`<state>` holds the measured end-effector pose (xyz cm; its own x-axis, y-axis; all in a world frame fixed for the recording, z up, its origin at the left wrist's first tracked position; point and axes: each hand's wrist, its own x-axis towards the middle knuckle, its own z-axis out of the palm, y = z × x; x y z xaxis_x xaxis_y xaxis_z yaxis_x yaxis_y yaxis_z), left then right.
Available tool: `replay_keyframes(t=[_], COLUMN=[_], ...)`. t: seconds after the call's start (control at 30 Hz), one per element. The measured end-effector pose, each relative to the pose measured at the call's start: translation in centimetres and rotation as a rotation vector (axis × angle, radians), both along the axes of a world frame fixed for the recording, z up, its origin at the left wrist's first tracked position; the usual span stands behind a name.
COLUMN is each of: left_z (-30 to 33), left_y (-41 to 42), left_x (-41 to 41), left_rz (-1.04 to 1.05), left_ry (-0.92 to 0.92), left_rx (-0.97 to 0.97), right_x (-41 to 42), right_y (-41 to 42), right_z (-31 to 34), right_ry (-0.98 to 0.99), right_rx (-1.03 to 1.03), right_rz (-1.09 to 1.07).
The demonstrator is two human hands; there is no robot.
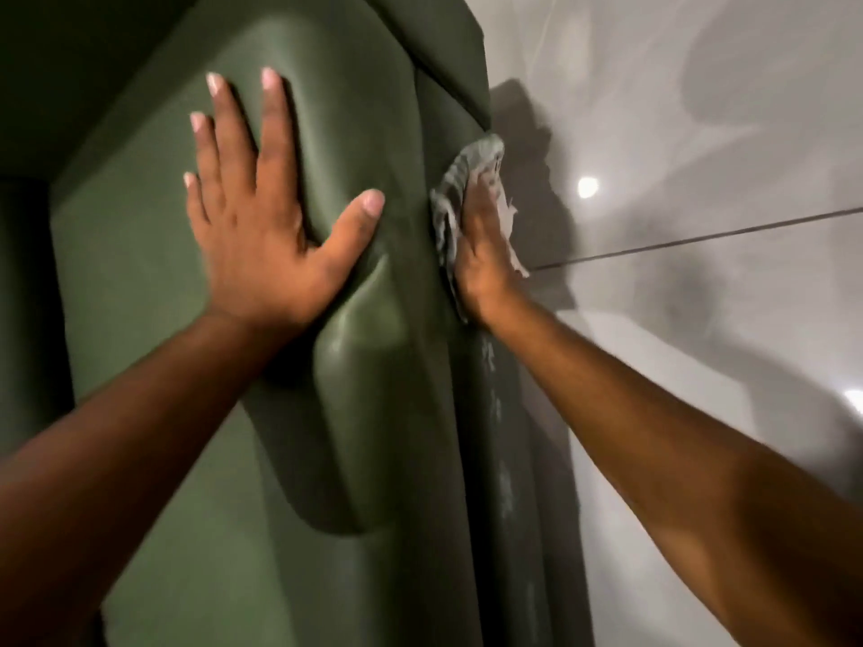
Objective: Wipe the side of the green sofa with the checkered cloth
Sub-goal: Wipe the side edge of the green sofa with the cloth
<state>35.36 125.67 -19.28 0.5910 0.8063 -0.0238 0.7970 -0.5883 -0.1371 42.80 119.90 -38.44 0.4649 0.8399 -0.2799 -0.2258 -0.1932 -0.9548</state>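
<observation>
The green sofa (pixel 364 436) fills the left and middle of the head view, its padded armrest top bulging toward me. My left hand (pixel 261 226) lies flat on that padding with fingers spread, pressing a dent into it and holding nothing. My right hand (pixel 481 254) presses the checkered cloth (pixel 460 179) against the sofa's outer side, just below the far corner. The cloth is bunched and blurred, poking out above and beside my fingers. Pale streaks run down the side panel below my right wrist.
Glossy grey floor tiles (pixel 700 179) lie to the right of the sofa, with a dark grout line (pixel 700 235) and bright reflections of lights. A shadowed part of the sofa (pixel 28 296) sits at the far left.
</observation>
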Motion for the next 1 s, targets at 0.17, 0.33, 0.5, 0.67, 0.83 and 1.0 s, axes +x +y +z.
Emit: replay_keyframes(t=[0.17, 0.33, 0.5, 0.67, 0.83, 1.0], left_z=[1.3, -1.7, -3.4, -4.0, -3.7, -3.5], left_y=[-7.4, -7.6, -7.3, -7.0, -7.0, -7.3], left_x=[-5.1, -5.2, -6.1, -6.1, -6.2, -5.9], left_rz=[0.141, 0.108, 0.078, 0.066, 0.062, 0.074], left_ry=[0.052, -0.008, -0.060, -0.089, -0.064, -0.061], left_rx=[-0.155, -0.003, 0.077, 0.083, 0.100, 0.105], right_x=[-8.4, -12.2, -8.0, -2.8, -6.8, -14.1], right_y=[-12.2, -17.9, -10.4, -3.2, -8.3, -19.6], right_z=[-3.5, -4.5, -5.7, -4.9, -2.4, -3.3], right_ry=[0.011, 0.284, 0.330, 0.047, -0.206, -0.144], right_rx=[0.099, -0.096, -0.110, -0.022, 0.117, 0.126], right_rz=[0.070, -0.008, -0.116, -0.036, 0.050, 0.078])
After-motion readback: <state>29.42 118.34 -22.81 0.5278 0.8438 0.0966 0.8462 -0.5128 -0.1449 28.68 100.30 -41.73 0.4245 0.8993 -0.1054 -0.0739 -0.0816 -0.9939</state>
